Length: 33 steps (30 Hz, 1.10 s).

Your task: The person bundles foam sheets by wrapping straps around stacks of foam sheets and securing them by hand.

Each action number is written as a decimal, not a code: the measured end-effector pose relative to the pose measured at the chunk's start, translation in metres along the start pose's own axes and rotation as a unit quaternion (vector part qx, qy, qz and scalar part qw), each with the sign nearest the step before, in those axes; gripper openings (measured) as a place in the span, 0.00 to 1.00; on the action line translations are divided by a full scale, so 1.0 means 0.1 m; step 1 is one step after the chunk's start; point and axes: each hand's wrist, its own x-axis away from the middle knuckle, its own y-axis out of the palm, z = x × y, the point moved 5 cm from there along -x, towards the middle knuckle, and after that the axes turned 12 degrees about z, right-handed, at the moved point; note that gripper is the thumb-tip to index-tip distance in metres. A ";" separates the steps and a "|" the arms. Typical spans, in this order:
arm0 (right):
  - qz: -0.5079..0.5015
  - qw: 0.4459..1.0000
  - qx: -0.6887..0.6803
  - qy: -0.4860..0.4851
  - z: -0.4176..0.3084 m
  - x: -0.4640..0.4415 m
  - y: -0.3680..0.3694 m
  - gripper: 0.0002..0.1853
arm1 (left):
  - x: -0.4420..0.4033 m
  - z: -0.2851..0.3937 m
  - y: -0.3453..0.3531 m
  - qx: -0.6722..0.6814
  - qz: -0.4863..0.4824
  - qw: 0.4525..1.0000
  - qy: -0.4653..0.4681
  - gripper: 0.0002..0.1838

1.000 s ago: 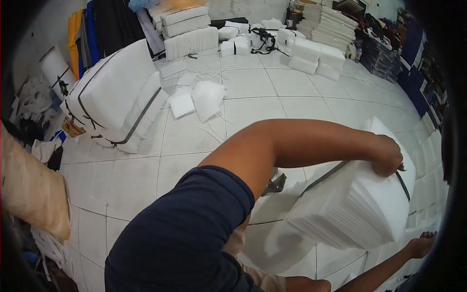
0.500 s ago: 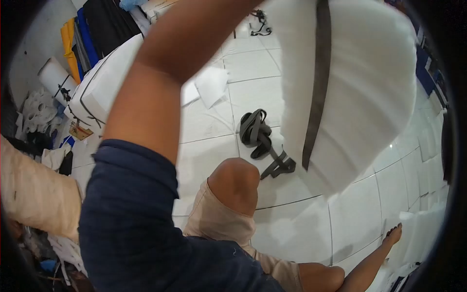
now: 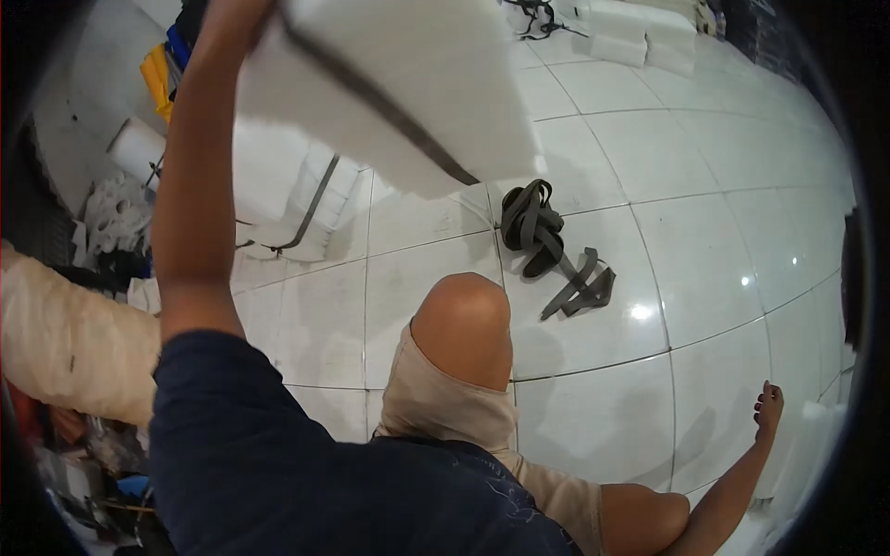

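Observation:
At the upper left, my left hand (image 3: 243, 20) is closed on the dark strap round a white foam bundle (image 3: 417, 74), its fingers partly cut off by the frame's top edge. The bundle hangs tilted in the air in front of another strapped white stack (image 3: 269, 185). My right hand (image 3: 769, 408) is low at the right, its fingers loosely curled and apart, holding nothing visible. A tangled dark strap coil (image 3: 532, 222) lies on the tiles beyond my bent knee.
A beige wrapped roll (image 3: 79, 338) is at the left, above mixed scraps (image 3: 102, 473). White foam blocks (image 3: 640, 32) and dark straps (image 3: 538, 17) lie at the back. A white roll (image 3: 137, 146) leans near the wall. More white material (image 3: 820, 445) is at the right edge.
My left hand has carried the strapped bundle up off the floor and across from right to left. The coil of strap has come into view. My right hand stays low at the right.

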 end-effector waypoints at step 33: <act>0.005 0.974 0.180 0.140 0.66 0.67 -0.91 0.16 | 3.98 -5.07 2.12 0.158 0.223 0.678 -0.682 0.08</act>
